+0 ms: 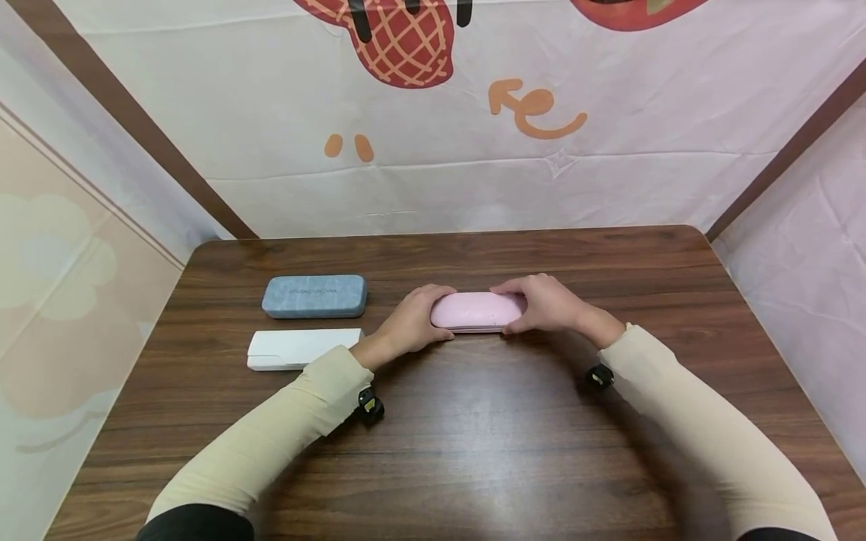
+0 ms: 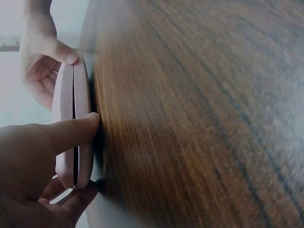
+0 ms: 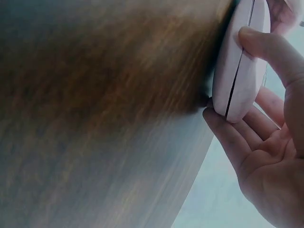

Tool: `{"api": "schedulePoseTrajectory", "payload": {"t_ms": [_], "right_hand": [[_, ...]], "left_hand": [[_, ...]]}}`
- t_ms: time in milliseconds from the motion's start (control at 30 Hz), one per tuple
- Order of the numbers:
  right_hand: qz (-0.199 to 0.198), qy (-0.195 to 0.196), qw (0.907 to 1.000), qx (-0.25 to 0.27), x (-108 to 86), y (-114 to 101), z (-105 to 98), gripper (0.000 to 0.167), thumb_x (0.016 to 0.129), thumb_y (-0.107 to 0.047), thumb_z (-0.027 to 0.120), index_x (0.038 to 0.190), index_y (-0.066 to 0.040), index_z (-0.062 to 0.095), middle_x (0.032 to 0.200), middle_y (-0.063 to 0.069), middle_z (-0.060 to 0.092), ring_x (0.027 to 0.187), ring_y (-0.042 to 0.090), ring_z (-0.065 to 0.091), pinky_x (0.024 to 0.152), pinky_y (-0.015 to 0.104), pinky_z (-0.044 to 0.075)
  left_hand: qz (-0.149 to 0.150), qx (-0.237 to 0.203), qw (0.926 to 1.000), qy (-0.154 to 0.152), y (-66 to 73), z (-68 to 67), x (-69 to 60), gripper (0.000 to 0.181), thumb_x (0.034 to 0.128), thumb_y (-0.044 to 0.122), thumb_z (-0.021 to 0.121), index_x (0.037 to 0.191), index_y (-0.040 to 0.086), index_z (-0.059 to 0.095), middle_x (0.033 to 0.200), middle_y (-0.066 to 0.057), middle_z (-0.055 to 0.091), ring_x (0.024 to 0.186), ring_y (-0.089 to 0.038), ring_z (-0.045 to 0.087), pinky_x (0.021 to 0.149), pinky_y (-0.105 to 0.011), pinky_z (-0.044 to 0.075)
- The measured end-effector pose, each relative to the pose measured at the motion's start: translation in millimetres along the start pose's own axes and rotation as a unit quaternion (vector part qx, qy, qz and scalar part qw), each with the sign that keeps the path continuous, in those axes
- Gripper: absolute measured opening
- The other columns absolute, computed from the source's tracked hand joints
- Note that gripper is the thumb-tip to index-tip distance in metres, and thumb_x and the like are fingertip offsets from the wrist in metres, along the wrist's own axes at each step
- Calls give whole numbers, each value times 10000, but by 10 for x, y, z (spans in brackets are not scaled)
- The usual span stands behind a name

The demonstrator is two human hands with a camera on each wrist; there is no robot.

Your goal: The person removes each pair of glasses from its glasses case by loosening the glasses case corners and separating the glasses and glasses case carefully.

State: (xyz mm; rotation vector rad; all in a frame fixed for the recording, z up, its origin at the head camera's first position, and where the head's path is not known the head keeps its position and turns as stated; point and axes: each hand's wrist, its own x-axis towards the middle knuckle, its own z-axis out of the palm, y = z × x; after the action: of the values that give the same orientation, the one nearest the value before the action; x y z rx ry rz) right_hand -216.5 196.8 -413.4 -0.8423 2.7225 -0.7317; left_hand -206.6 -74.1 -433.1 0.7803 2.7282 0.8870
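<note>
A pink glasses case [image 1: 477,311] with rounded ends lies lengthwise between both hands, its lid down and a thin dark seam along its side. The left hand [image 1: 414,321] grips its left end, thumb on the near side. At the other end, the right hand [image 1: 546,303] holds it in the same way. In the left wrist view, the left thumb crosses the seam of the case [image 2: 68,102]. The right wrist view shows fingertips under the end of the case [image 3: 237,71]. Whether the case touches the tabletop or hovers just over it, I cannot tell.
To the left lie a blue case [image 1: 314,296] with faint lettering and, nearer, a white case [image 1: 298,349] partly behind the left wrist. All are on a brown wood-grain table [image 1: 487,436]. A printed cloth [image 1: 446,195] hangs behind its far edge.
</note>
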Motion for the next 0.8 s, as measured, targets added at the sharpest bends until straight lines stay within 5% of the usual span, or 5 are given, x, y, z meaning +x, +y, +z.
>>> {"api": "schedulePoseTrajectory", "payload": {"t_ms": [500, 800], "right_hand": [[-151, -800, 9958, 429, 161, 69, -156, 611, 774, -218, 880, 1319, -30, 677, 1180, 78, 732, 923, 126, 619, 837, 333, 508], [167, -1465, 9829, 1107, 254, 96, -303, 564, 819, -156, 854, 1326, -3, 659, 1231, 109, 708, 1044, 173, 648, 915, 374, 519]], "left_hand": [[-256, -172, 9995, -26, 15, 6, 0, 720, 771, 124, 912, 1406, 73, 577, 1384, -109, 592, 1306, -279, 524, 1110, -442, 393], [-321, -266, 9991, -91, 31, 4, 32, 736, 762, 116, 916, 1409, 79, 567, 1352, -113, 598, 1256, -283, 534, 1085, -442, 411]]}}
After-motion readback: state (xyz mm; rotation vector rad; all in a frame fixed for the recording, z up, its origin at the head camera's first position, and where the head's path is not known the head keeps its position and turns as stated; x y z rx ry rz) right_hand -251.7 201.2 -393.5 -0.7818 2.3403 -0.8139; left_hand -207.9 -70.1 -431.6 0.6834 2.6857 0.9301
